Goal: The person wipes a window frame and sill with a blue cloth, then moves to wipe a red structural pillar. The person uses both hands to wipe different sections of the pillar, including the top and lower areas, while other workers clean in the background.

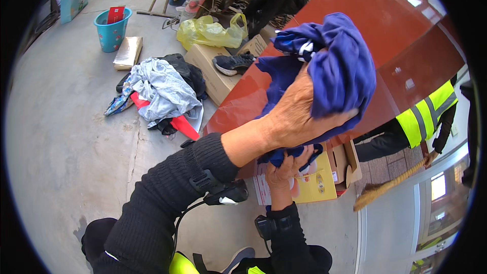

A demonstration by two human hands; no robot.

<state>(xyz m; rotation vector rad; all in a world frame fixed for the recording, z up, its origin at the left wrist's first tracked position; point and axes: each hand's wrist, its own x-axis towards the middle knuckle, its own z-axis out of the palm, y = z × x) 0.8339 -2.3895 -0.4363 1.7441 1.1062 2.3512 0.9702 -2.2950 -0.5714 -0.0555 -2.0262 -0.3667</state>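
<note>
A purple-blue fabric garment (342, 64) with white markings on a darker part is bunched up over a glossy red-brown tabletop (365, 15). My left hand (295, 110), raised close to the camera, grips it; folds of cloth cover most of the fingers. Lower down, near the table's edge, my right hand (285, 171) has its fingers on a dark blue lower part of the cloth, partly hidden behind my left forearm. Just beside the right hand stands a yellow printed cardboard box (319, 182). Both wrists wear black strapped devices.
Left on the floor lies a clothes pile (163, 87). Beyond are a turquoise bin (110, 32), a cardboard box (209, 68) with a black shoe (233, 64), and a yellow plastic bag (213, 32). A person in a yellow reflective vest (428, 114) holds a broom (384, 188) at right.
</note>
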